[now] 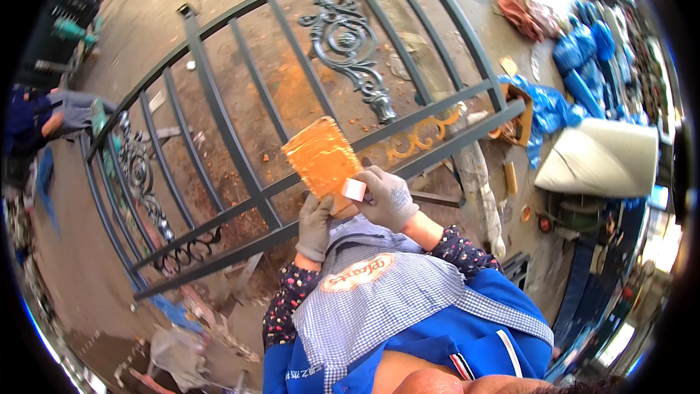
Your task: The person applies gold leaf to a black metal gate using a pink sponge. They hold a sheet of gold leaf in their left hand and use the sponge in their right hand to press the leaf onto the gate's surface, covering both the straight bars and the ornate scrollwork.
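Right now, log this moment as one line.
left hand: grips orange sheet | right hand: holds white block | dark railing: beyond hands

The gloved left hand [315, 225] grips the orange board [319, 152] at lower left; the gloved right hand [388, 198], fingers [373, 175] bent in a pinch, is at its lower right; both forearms [424, 230] lie on its near side.

Gold-smeared rectangular board [319, 153], tilted, white block [354, 190], perhaps sponge, at its lower corner
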The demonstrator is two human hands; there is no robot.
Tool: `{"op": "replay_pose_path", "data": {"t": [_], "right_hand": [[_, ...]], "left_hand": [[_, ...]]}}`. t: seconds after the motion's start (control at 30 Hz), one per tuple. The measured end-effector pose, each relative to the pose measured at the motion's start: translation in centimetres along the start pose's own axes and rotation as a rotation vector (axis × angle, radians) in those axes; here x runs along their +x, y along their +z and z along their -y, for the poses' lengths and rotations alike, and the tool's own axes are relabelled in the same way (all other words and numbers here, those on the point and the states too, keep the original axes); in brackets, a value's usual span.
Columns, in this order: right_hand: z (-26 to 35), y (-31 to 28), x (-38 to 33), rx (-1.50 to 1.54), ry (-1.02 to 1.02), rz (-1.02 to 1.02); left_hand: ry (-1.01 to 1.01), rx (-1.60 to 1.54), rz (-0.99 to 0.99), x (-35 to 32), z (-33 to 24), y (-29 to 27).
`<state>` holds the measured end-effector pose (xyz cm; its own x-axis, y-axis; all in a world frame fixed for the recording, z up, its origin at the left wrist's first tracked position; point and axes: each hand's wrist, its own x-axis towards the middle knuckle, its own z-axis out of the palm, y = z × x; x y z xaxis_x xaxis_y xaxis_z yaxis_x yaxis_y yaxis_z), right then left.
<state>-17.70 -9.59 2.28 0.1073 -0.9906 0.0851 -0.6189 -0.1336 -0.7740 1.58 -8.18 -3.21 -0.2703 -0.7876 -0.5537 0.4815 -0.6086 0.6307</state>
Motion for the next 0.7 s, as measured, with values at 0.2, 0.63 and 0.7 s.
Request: {"op": "replay_pose_path", "data": {"t": [0.2, 0.63, 0.7], "right_hand": [[-9.7, 0.9, -2.9, 0.273, 0.442, -0.433], [-23.0, 0.6, -4.6, -0.301, 0.795, -0.550], [-23.2, 1.0, -4.6, -0.356, 0.796, -0.535]], "left_hand": [[0.079, 0.041, -0.028, 0.4, 0.1, -2.0], [0.081, 0.180, -0.089, -0.8, 0.6, -3.1], [0.080, 0.174, -0.090, -0.9, 0.2, -2.7]]}}
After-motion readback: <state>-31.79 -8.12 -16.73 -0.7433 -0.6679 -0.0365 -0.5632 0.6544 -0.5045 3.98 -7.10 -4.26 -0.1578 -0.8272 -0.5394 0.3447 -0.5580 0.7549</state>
